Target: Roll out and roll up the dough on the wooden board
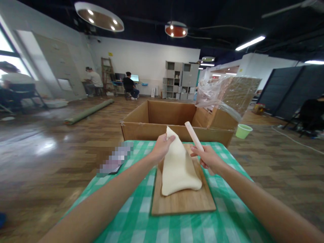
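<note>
Pinching in the left hand (164, 145) the raised far end of a dough sheet (177, 167) partly resting on the wooden board (183, 204); grasping the rolling pin (193, 135) in the right hand (209, 158); possibly risking tearing, from weight pulling at one corner.

- Dough sheet (177, 165): pale cream, plain.
- Rolling pin (193, 135): pinkish white, plain.
- Board (183, 204): light tan, fine wood grain.
- Desk cloth (136, 204): green and white check.
- Carton (154, 132): plain cardboard brown.
- Bucket (243, 132): pale lime green.
- Floor (76, 152): mixed brown plank pattern.
- Long roll (89, 111): dull olive green.
- Shelf cabinet (187, 78): light grey.
- Far wall (144, 62): white.
- Ceiling (144, 13): near-black.
</note>
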The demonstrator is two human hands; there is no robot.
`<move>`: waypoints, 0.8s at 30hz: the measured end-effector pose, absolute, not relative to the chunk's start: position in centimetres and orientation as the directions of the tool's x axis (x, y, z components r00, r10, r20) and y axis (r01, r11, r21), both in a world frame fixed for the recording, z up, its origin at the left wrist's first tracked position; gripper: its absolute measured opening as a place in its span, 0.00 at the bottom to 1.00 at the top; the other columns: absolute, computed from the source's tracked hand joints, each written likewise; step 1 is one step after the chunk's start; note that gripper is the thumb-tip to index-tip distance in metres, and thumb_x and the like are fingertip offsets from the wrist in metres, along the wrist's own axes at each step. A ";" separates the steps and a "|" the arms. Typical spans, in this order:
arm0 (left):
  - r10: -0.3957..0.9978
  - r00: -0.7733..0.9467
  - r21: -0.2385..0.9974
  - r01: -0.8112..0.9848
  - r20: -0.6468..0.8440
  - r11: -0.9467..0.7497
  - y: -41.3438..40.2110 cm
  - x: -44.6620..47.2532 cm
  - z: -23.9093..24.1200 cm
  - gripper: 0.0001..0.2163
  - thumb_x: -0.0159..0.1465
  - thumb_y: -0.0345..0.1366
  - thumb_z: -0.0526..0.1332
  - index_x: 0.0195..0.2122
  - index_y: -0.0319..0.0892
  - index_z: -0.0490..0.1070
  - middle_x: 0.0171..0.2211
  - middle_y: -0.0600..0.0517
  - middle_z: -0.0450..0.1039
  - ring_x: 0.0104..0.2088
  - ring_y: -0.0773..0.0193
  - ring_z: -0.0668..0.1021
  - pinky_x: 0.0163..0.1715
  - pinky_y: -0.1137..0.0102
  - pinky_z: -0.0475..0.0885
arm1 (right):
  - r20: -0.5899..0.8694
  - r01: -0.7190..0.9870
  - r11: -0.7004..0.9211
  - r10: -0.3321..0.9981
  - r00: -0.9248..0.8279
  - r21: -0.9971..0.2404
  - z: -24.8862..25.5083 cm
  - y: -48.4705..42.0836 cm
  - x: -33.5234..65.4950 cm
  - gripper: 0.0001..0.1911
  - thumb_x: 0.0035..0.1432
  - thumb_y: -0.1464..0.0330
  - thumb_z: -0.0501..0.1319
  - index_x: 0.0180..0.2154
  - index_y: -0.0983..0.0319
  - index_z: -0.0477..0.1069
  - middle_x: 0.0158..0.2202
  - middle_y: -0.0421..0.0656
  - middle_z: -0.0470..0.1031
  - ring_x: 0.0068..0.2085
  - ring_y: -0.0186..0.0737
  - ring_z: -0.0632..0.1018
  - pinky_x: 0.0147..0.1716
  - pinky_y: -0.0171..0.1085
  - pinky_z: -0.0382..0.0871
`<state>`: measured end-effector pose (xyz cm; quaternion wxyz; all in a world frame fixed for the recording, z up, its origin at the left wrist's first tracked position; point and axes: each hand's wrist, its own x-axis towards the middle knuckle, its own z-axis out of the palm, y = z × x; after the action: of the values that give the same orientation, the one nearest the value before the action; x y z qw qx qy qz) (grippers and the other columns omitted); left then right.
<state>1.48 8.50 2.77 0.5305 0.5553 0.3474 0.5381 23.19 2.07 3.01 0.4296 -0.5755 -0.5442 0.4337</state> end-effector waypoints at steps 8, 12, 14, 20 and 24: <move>0.951 0.105 0.940 -0.215 0.290 -0.263 8.9 2.4 6.4 0.16 0.60 0.47 0.70 0.37 0.37 0.76 0.32 0.47 0.80 0.30 0.60 0.80 0.30 0.71 0.73 | -0.251 0.039 -0.248 0.957 -0.147 -0.968 -0.4 -1.8 23.3 0.24 0.48 0.55 0.76 0.34 0.59 0.64 0.15 0.29 0.60 0.14 0.25 0.58 0.10 0.26 0.48; 0.969 0.019 0.945 -0.224 0.247 -0.237 9.2 2.3 5.4 0.13 0.61 0.44 0.68 0.36 0.38 0.75 0.31 0.49 0.79 0.29 0.62 0.80 0.30 0.72 0.73 | -0.264 -0.006 -0.269 0.951 -0.164 -0.963 0.3 -3.6 23.6 0.23 0.47 0.59 0.76 0.33 0.60 0.65 0.14 0.28 0.59 0.14 0.24 0.56 0.11 0.26 0.47; 0.981 0.017 0.957 -0.225 0.194 -0.185 9.2 2.0 4.2 0.12 0.61 0.43 0.69 0.36 0.38 0.74 0.32 0.48 0.80 0.29 0.61 0.80 0.30 0.71 0.74 | -0.270 -0.023 -0.279 0.944 -0.187 -0.960 1.0 -4.9 23.9 0.21 0.50 0.58 0.74 0.34 0.59 0.65 0.14 0.28 0.57 0.14 0.25 0.55 0.10 0.26 0.47; 0.990 0.127 0.979 -0.185 -0.065 0.088 8.8 1.0 -0.5 0.10 0.55 0.34 0.73 0.33 0.37 0.74 0.31 0.44 0.81 0.28 0.57 0.82 0.29 0.66 0.78 | -0.422 0.008 -0.424 0.900 -0.109 -0.906 0.9 -6.7 24.0 0.17 0.53 0.62 0.71 0.34 0.58 0.63 0.14 0.27 0.55 0.14 0.26 0.55 0.09 0.26 0.48; 0.960 0.239 0.970 -0.157 -0.147 0.188 9.0 -0.3 -1.4 0.10 0.54 0.31 0.72 0.37 0.38 0.76 0.34 0.44 0.82 0.32 0.55 0.84 0.32 0.65 0.80 | -0.458 0.098 -0.449 0.882 -0.112 -0.888 -0.2 -6.9 23.8 0.15 0.55 0.61 0.69 0.37 0.59 0.65 0.14 0.27 0.58 0.13 0.27 0.55 0.08 0.28 0.52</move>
<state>-0.25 8.95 -1.40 0.6370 0.4625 0.4337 0.4385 23.85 -6.91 -0.19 0.3174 -0.5858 -0.4180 0.6175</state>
